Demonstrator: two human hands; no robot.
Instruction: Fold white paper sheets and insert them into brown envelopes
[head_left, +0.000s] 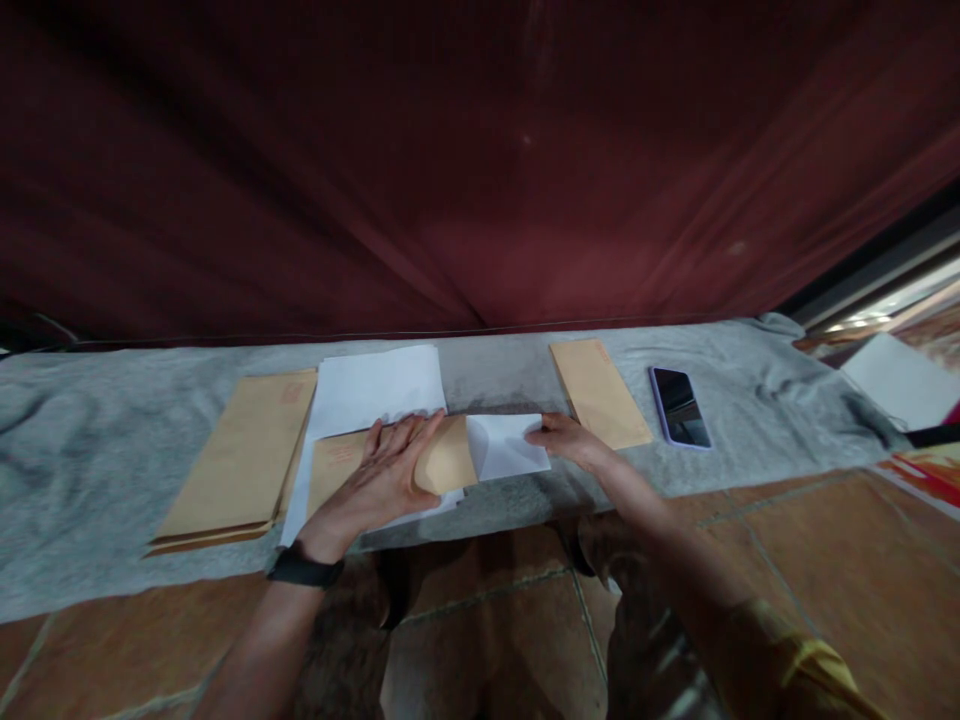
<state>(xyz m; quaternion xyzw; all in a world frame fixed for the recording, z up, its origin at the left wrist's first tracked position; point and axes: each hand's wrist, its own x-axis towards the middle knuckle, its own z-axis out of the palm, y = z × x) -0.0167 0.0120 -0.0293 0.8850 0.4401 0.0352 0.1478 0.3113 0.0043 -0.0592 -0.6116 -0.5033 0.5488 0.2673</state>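
Observation:
My left hand [386, 475] lies flat on a brown envelope [450, 458], fingers stretched out, holding it down on the grey cloth [90, 470]. A folded white paper [506, 443] sticks out of the envelope's right end. My right hand [570, 440] pinches that paper's right edge with its fingertips. The envelope rests partly on white sheets [379, 390] spread beneath it.
A stack of brown envelopes [244, 460] lies at the left. A single brown envelope [598, 392] and a dark phone [680, 407] lie to the right. A dark red curtain [480, 160] hangs behind. Tiled floor [810, 540] lies in front, more paper [900, 380] at far right.

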